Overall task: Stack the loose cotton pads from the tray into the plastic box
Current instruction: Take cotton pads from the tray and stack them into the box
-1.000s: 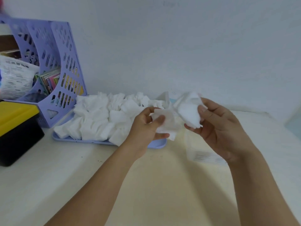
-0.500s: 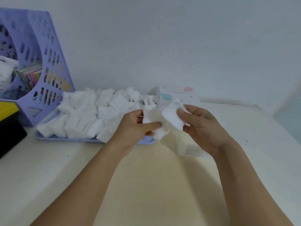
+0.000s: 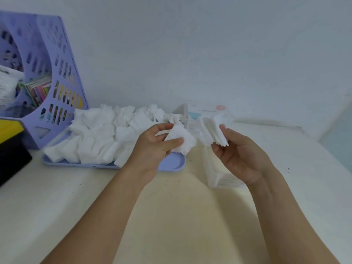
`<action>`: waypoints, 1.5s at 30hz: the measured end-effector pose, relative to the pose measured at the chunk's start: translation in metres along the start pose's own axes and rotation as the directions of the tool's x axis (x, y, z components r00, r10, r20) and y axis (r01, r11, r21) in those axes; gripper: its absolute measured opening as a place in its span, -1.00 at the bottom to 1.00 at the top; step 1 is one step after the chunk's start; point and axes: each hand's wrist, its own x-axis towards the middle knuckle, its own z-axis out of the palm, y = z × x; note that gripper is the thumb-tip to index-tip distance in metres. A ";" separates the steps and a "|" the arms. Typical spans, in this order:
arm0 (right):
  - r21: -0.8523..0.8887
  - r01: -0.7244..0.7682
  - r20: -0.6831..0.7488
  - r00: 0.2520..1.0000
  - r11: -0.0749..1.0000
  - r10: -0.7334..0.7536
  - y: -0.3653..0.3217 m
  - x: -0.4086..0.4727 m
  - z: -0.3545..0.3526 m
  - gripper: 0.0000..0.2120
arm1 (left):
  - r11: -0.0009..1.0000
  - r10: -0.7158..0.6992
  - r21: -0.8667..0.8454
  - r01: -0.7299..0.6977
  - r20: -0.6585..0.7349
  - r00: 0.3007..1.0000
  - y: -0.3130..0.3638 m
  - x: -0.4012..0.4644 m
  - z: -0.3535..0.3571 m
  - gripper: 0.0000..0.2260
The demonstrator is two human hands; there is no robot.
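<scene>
The left hand point(image 3: 154, 145) pinches one square white cotton pad point(image 3: 182, 140); the right hand point(image 3: 238, 151) grips a small stack of white pads point(image 3: 214, 130). Gathering appears in progress. Next: align the single pad onto the stack, then seat it in the clear plastic box point(image 3: 221, 176).

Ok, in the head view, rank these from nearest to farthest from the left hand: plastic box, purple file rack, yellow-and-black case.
From the left hand, which pinches a cotton pad:
1. Plastic box, on its right, below the right hand.
2. Purple file rack, far to its left, behind the tray.
3. Yellow-and-black case, at the left edge of the view.
</scene>
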 end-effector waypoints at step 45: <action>-0.585 0.323 0.080 0.936 0.744 -0.344 0.025 -0.005 0.022 -0.88 | 0.977 0.035 -0.210 -0.024 0.046 0.998 -0.009 -0.011 0.024 -0.74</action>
